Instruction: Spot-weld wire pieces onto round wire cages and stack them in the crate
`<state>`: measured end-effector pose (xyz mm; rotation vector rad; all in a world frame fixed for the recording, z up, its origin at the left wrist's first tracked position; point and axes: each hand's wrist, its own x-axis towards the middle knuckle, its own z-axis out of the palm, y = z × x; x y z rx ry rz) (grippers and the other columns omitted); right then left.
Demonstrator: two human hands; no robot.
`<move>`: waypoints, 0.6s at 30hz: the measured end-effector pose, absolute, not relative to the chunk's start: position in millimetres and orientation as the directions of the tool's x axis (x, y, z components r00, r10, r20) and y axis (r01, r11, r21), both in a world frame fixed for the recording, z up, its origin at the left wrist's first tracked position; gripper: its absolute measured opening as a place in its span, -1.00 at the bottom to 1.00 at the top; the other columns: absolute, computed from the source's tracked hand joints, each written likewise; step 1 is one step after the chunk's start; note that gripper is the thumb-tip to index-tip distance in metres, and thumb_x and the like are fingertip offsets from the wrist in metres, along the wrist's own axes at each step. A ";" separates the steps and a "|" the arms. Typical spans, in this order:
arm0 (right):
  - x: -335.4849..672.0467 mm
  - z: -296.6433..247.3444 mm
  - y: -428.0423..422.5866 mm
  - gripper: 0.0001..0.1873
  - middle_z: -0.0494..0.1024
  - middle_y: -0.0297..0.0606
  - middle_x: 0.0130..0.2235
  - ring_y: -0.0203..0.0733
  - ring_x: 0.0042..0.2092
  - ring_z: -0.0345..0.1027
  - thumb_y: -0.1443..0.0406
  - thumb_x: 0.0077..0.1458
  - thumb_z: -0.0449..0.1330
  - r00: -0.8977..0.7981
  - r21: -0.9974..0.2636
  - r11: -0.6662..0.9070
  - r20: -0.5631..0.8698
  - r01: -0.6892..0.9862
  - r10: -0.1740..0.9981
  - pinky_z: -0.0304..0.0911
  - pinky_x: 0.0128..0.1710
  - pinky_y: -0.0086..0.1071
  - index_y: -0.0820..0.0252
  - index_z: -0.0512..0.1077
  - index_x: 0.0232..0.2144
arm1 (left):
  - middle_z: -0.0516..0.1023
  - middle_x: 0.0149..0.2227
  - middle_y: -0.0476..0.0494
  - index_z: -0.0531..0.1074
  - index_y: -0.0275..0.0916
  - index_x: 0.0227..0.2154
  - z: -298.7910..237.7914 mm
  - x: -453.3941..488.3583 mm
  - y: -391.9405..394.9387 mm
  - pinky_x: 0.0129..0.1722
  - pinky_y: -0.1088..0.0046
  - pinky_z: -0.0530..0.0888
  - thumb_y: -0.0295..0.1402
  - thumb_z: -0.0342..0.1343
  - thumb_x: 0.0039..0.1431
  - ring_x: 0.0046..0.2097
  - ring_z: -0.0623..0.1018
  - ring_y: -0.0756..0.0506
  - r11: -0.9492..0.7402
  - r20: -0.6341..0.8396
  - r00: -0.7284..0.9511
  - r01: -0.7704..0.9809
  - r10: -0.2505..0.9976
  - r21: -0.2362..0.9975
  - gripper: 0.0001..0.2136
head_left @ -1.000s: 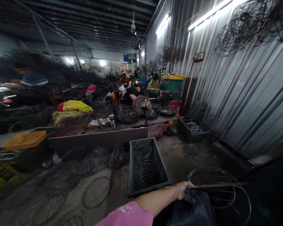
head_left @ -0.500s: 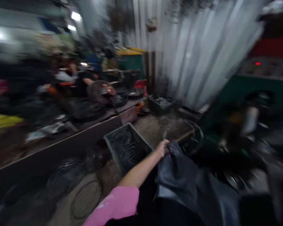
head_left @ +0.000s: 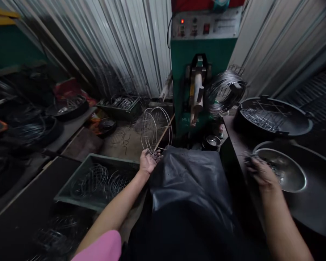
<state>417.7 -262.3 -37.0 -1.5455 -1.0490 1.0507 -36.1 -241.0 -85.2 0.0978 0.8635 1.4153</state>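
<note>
My left hand (head_left: 149, 163) is turned palm up beside the dark apron (head_left: 192, 170) over my lap, its fingers curled around small dark metal pieces (head_left: 153, 155). Just beyond it stands a round wire frame (head_left: 156, 127) of thin rings; whether the hand touches it I cannot tell. On the other side, my right hand (head_left: 264, 174) is over the left rim of a shiny metal bowl (head_left: 293, 174). Its fingers are closed on something dark and blurred. That bowl sits inside a wide dark pan (head_left: 319, 203).
A green machine (head_left: 179, 79) with a lit red light stands ahead. Coiled wire (head_left: 225, 90) hangs beside it. A green crate (head_left: 67, 185) of wire frames is at left. Another pan (head_left: 296, 127) holds metal rods at right. A small steel bowl (head_left: 213, 140) sits low down.
My view has swung right, from the workshop and another person towards the green machine. My right hand has come into view at the metal bowl. My left hand remains near the apron.
</note>
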 end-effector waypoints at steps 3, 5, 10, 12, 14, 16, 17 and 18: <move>336.7 -60.2 -270.4 -0.79 0.43 -0.27 -0.51 -0.37 -0.54 0.23 0.23 -0.12 0.22 0.036 -0.961 -0.264 -0.262 0.081 0.964 0.06 -0.60 -0.50 0.27 0.39 -0.41 | 0.54 -0.38 -0.27 0.35 -0.33 -0.40 -99.7 -23.1 -263.8 -0.25 0.19 0.49 -0.23 -0.05 0.07 -0.42 0.53 -0.10 0.295 -0.476 0.009 -0.796 0.879 0.529 -0.76; 290.2 -77.0 -274.9 -0.73 0.49 -0.27 -0.44 -0.34 -0.48 0.30 0.25 -0.10 0.19 -0.244 -0.921 -0.352 -0.385 0.167 0.890 0.19 -0.50 -0.46 0.28 0.40 -0.30 | 0.54 -0.38 -0.26 0.35 -0.33 -0.42 -113.7 -18.4 -272.5 -0.24 0.20 0.49 -0.23 -0.03 0.07 -0.44 0.53 -0.09 0.320 -0.501 0.017 -0.789 0.865 0.525 -0.77; 251.8 -121.9 -279.5 -0.56 0.52 -0.23 -0.17 -0.17 -0.15 0.39 0.32 -0.21 0.26 -0.302 -0.894 -0.173 -0.314 0.414 0.900 0.27 -0.09 -0.28 0.21 0.39 -0.17 | 0.54 -0.34 -0.24 0.33 -0.31 -0.39 -136.1 -20.4 -273.1 -0.23 0.15 0.48 -0.21 0.03 0.05 -0.37 0.54 -0.12 0.243 -0.447 -0.030 -0.805 0.894 0.541 -0.77; 256.9 -137.8 -286.2 -0.53 0.49 -0.19 -0.11 -0.15 -0.08 0.37 0.28 -0.14 0.23 -0.215 -0.900 -0.117 -0.223 0.419 0.951 0.25 -0.03 -0.25 0.21 0.36 -0.10 | 0.54 -0.32 -0.24 0.33 -0.31 -0.38 -138.2 -23.6 -273.2 -0.23 0.16 0.48 -0.20 0.02 0.05 -0.34 0.54 -0.13 0.219 -0.425 -0.038 -0.814 0.904 0.539 -0.76; 261.8 -148.7 -296.7 -0.58 0.44 -0.13 -0.05 -0.11 -0.01 0.32 0.23 -0.10 0.21 -0.125 -0.884 -0.013 -0.080 0.468 0.989 0.22 0.01 -0.22 0.21 0.37 -0.12 | 0.54 -0.30 -0.24 0.34 -0.30 -0.39 -139.0 -26.0 -275.7 -0.21 0.16 0.47 -0.19 0.01 0.06 -0.33 0.54 -0.12 0.205 -0.415 -0.043 -0.820 0.909 0.535 -0.76; 263.8 -153.1 -307.3 -0.66 0.40 -0.08 -0.01 -0.08 0.04 0.26 0.21 -0.06 0.18 -0.073 -0.828 0.101 0.073 0.552 0.995 0.18 0.05 -0.19 0.21 0.41 -0.19 | 0.54 -0.28 -0.24 0.35 -0.30 -0.38 -139.7 -27.3 -279.4 -0.18 0.16 0.46 -0.19 0.02 0.04 -0.31 0.54 -0.12 0.186 -0.399 -0.052 -0.825 0.915 0.534 -0.76; 264.1 -152.9 -311.2 -0.71 0.40 -0.07 -0.02 -0.07 0.04 0.26 0.20 -0.03 0.16 -0.070 -0.796 0.145 0.128 0.588 0.989 0.16 0.06 -0.18 0.21 0.43 -0.22 | 0.54 -0.27 -0.23 0.35 -0.29 -0.38 -140.0 -27.4 -281.3 -0.16 0.15 0.45 -0.19 0.03 0.04 -0.31 0.54 -0.12 0.174 -0.390 -0.058 -0.827 0.919 0.534 -0.76; 264.4 -151.4 -313.9 -0.74 0.43 -0.07 -0.06 -0.07 0.02 0.27 0.21 0.01 0.14 -0.077 -0.768 0.174 0.161 0.616 0.984 0.17 0.06 -0.17 0.20 0.43 -0.25 | 0.54 -0.26 -0.22 0.36 -0.29 -0.37 -140.4 -27.3 -282.8 -0.15 0.15 0.45 -0.20 0.04 0.02 -0.30 0.54 -0.12 0.162 -0.383 -0.066 -0.830 0.922 0.534 -0.77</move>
